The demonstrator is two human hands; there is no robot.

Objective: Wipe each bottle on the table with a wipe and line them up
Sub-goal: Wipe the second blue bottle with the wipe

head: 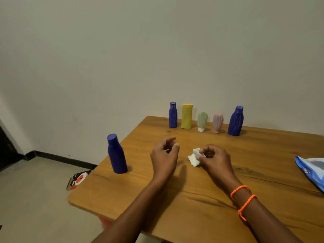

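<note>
Along the far edge of the wooden table (pixel 201 190) stands a row of bottles: a slim blue bottle (pixel 173 115), a yellow bottle (pixel 186 116), a small green tube (pixel 202 121), a small pink tube (pixel 217 123) and a larger blue bottle (pixel 236 121). Another blue bottle (pixel 116 154) stands alone near the table's left edge. My left hand (pixel 164 157) hovers over the middle of the table, fingers curled apart and holding nothing. My right hand (pixel 214 159) pinches a crumpled white wipe (pixel 194 157) just above the tabletop.
A blue and white wipe packet (pixel 311 171) lies at the table's right edge. On the floor to the left, beside the table corner, lies a red, white and black box (pixel 78 179). A plain wall rises right behind the bottle row.
</note>
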